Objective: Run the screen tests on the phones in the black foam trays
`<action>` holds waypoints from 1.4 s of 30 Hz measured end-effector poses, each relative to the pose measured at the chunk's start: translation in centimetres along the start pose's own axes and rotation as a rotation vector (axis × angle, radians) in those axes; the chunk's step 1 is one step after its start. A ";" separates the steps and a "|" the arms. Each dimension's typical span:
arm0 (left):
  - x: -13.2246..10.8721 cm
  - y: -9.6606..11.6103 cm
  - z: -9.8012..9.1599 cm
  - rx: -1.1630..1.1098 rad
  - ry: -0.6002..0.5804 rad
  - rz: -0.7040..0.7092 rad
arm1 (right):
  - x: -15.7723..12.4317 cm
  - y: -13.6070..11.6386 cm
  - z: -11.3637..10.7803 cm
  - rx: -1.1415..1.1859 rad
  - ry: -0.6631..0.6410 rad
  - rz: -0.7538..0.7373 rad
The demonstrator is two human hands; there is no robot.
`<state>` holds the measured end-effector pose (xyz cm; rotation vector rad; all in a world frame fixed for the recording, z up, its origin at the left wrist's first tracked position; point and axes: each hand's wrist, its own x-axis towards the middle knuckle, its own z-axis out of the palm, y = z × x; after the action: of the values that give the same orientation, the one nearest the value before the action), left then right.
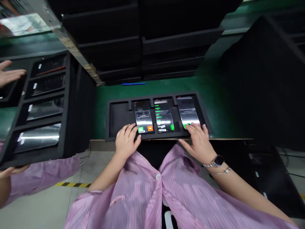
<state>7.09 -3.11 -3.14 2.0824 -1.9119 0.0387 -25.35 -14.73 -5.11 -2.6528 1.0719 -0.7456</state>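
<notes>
A black foam tray [119, 114] lies at the front edge of the green table, with three smartphones side by side in its compartments. My left hand [126, 140] rests on the tray's front, fingers stretched out, their tips at the lower left corner of the left phone [143, 114], which shows a green and an orange button. Green bars light the middle phone [164, 113]. Fingers spread, my right hand [199, 141] touches the lower end of the right phone [187, 109] and covers part of its screen. Neither hand grips anything.
Stacks of black trays [140, 47] stand behind, with a blue pen [133, 84] before them. A tall black block [259, 86] is at right. At left, a co-worker's hand [10, 74] is near a stacked phone tray [66, 121], another hand [11, 171] beneath it.
</notes>
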 end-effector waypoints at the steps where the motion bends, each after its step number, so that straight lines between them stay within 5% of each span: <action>1: 0.1 0.1 -0.1 -0.008 -0.018 -0.011 | 0.0 -0.1 0.2 0.019 0.015 -0.010; 9: 2.0 -0.5 -2.1 -0.124 -0.231 -0.035 | 3.8 -3.6 0.9 0.168 0.029 -0.105; 16: 2.0 0.2 -1.3 -0.027 -0.133 -0.074 | 4.2 -4.3 2.7 0.111 0.004 -0.239; 25: 2.1 -0.2 -1.4 -0.018 -0.112 -0.007 | 4.4 -4.7 3.2 0.088 0.052 -0.216; 32: 3.1 0.0 -1.5 -0.025 -0.227 -0.091 | 4.5 -4.9 3.4 0.079 0.064 -0.191; 42: 3.3 0.0 -1.4 0.001 -0.231 -0.091 | 3.7 -3.9 0.9 0.131 0.041 0.000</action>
<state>7.67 -6.00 -1.08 2.2558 -1.9392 -0.2309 -20.32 -14.46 -3.10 -2.5382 0.9964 -0.8440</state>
